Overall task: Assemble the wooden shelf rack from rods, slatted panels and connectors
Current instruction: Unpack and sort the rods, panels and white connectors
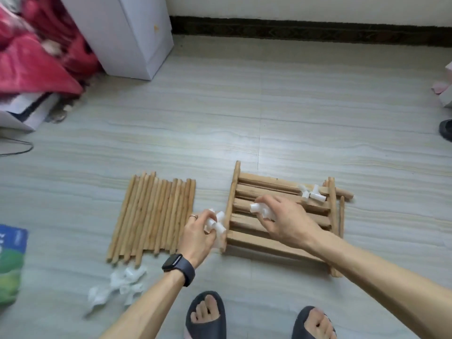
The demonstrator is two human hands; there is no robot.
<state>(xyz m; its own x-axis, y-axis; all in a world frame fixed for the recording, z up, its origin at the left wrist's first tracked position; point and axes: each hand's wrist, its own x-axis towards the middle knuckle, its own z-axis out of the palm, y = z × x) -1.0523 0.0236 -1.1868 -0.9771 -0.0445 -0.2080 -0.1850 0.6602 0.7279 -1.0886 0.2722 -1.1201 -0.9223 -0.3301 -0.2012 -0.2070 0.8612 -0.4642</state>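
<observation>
You are at the sorting stage: nothing is joined yet, and you are gathering fittings before any rod goes in. Your left hand (199, 234) grips a small cluster of white plastic connectors (215, 222) just beside the near-left corner of the stacked slatted panels (259, 243). Your right hand (283, 217) is curled round 1 more connector (259, 209), held above the middle slats with an open socket pointing left, toward the other hand.

The panels lie flat on the floor (244, 118). Their slats run left to right, and the side rails run away from you toward the wall. The bundle of rods (151, 216) lies left of the panels, side by side. Their long axes run from you toward the wall, with the far ends leaning slightly right. A couple of loose rods (342, 212) lie along the right edge of the stack. 2 or 3 connectors (312, 193) rest on the far-right slats, and a loose pile of connectors (117, 287) lies near your left forearm, though blur hides how many.

My judgement is that the next move needs 1 hand freed for a rod. Line the rod's axis up with a socket, then push it straight in.
</observation>
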